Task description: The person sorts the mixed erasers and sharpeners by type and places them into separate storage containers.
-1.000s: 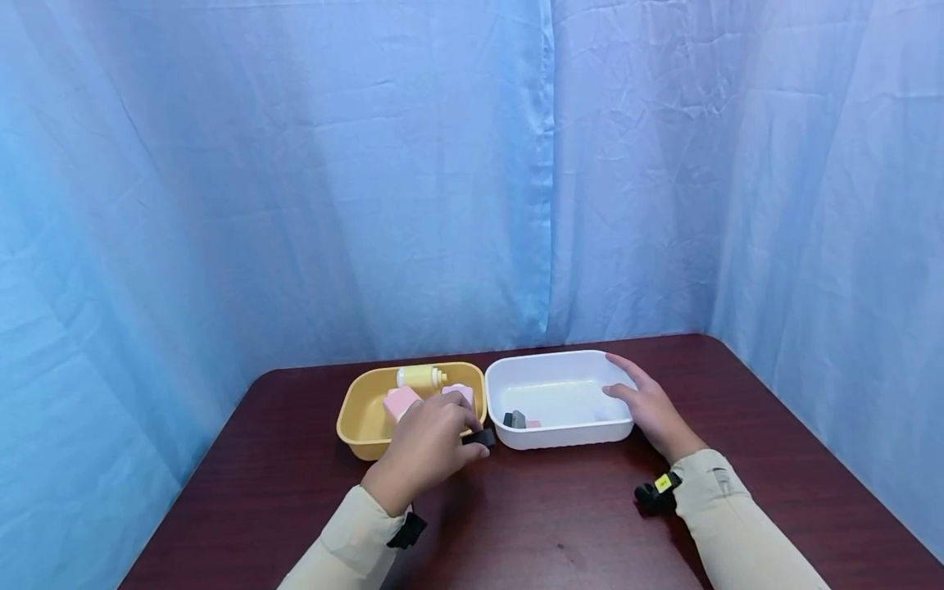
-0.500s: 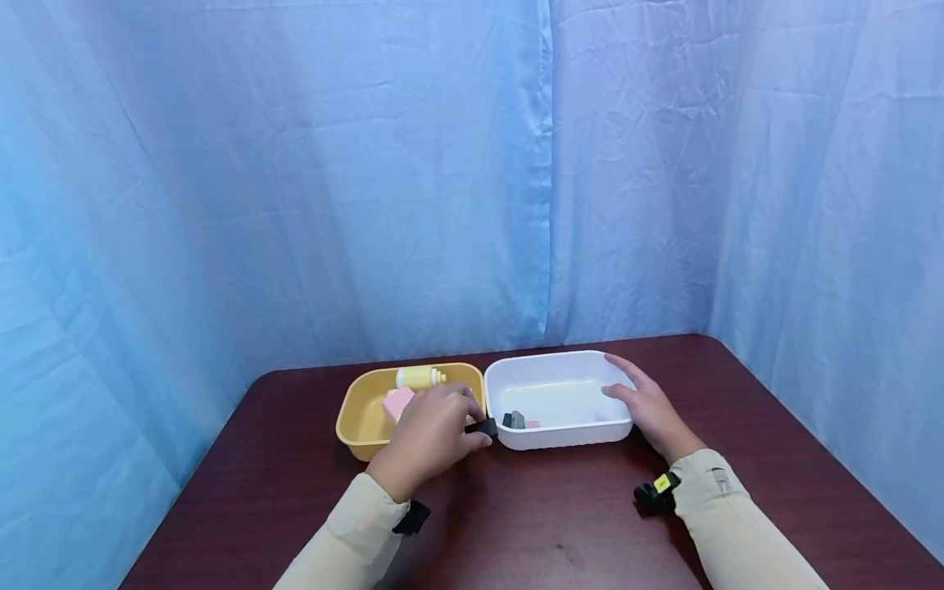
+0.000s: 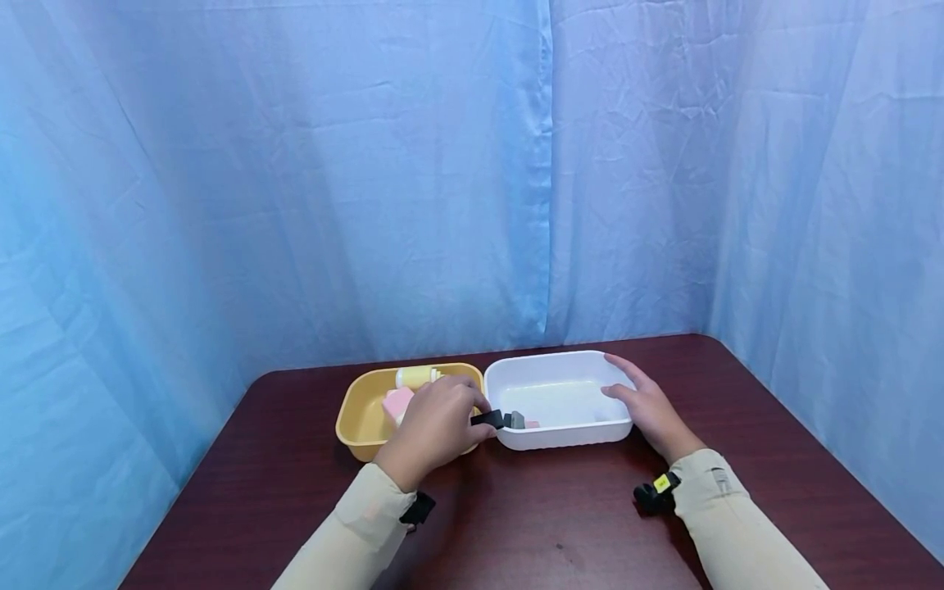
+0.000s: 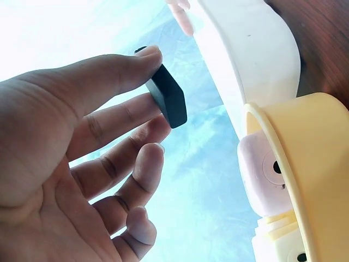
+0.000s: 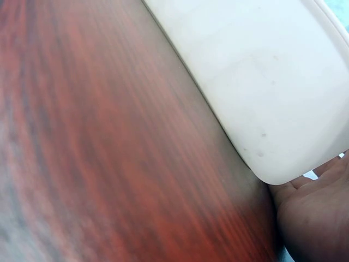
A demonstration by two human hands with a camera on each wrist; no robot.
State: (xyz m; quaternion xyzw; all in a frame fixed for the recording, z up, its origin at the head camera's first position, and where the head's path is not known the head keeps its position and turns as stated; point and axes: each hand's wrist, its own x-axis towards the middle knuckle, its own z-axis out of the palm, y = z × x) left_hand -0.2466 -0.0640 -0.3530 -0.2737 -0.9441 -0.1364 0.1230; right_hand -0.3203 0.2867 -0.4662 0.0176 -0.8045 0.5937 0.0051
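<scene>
In the head view my left hand [image 3: 437, 422] is over the front right corner of the yellow plastic bin [image 3: 352, 426]. It pinches a small black block [image 4: 168, 98] between thumb and index finger, and the other fingers curl loosely. The block is beside the front left rim of the white plastic bin [image 3: 564, 438]; its exact kind is unclear. My right hand [image 3: 655, 412] grips the white bin's right end, thumb over the rim and fingers along the outside. Small grey [image 3: 518, 420] and pink pieces [image 3: 532, 424] lie in the white bin's front left corner.
Inside the yellow bin are a yellow bottle-shaped piece [image 3: 415, 376], a pink block [image 3: 398, 403] and a pale lilac block [image 4: 262, 174]. The bins stand side by side on a dark red wooden table [image 3: 546, 516]. Blue curtains [image 3: 442, 180] hang behind the table and at both sides.
My left hand has moved right and slightly up with the black block, from the yellow bin's front edge to the white bin's left rim. My right hand stays in place.
</scene>
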